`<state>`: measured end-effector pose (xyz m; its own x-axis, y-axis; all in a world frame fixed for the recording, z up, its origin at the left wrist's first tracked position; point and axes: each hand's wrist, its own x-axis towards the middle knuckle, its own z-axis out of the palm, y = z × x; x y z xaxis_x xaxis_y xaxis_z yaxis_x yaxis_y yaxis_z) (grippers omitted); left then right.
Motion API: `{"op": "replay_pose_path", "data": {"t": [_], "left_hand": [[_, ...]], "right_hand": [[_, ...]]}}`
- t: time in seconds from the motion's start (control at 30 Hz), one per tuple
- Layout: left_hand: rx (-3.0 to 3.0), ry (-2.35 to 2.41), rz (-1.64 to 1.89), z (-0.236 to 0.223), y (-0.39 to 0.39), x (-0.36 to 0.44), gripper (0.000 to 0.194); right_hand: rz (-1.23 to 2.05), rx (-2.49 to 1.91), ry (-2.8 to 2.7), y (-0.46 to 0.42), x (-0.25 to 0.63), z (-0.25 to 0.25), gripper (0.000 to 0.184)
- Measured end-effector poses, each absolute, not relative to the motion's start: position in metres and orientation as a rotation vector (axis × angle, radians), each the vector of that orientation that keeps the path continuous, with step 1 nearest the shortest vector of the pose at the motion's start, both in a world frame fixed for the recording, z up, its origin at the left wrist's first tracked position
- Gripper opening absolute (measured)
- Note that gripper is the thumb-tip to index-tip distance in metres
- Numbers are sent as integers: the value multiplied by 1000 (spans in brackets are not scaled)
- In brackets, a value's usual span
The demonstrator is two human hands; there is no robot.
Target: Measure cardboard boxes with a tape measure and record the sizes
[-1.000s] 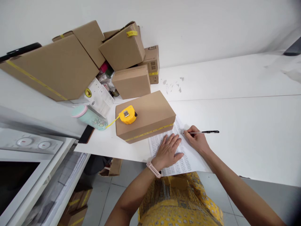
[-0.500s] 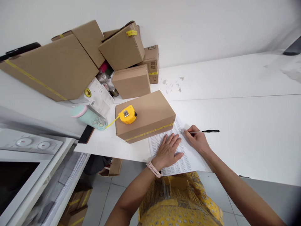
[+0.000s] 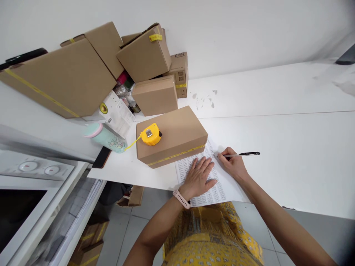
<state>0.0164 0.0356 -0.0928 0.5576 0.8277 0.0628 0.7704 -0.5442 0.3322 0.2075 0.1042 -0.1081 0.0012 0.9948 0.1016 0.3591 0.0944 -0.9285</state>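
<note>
My left hand (image 3: 199, 176) lies flat with fingers stretched out on a printed sheet of paper (image 3: 208, 192) at the near edge of the white table (image 3: 277, 140). My right hand (image 3: 232, 164) is closed on a black pen (image 3: 244, 154), its tip touching the sheet near the top right. Just beyond the sheet stands a closed cardboard box (image 3: 177, 133) with yellow tape around it. A yellow tape measure (image 3: 151, 135) rests on the box's top, its blade trailing off to the left.
Several cardboard boxes (image 3: 144, 55) are piled against the wall at the back left. A mint bottle (image 3: 107, 137) lies on its side beside a black phone (image 3: 101, 157). A white appliance (image 3: 33, 177) stands at the left. More boxes sit on the floor below.
Almost nothing differs. The pen in my right hand has shifted very slightly up and right; my left hand stays flat on the sheet.
</note>
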Motion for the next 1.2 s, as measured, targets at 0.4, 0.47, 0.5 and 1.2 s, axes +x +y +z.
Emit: {"op": "replay_pose_path", "data": {"t": [0.4, 0.47, 0.5, 1.2], "left_hand": [[2532, 1330, 301, -92, 36, 16, 64], [2533, 1328, 302, -92, 36, 16, 64], [2532, 1328, 303, -92, 36, 16, 64], [2523, 1325, 326, -94, 36, 16, 64]], "right_hand": [[901, -1410, -1514, 103, 207, -105, 39], [903, -1410, -1510, 103, 207, -105, 40], [908, -1411, -1505, 103, 207, -105, 40], [918, -1429, -1481, 105, 208, -109, 28]]}}
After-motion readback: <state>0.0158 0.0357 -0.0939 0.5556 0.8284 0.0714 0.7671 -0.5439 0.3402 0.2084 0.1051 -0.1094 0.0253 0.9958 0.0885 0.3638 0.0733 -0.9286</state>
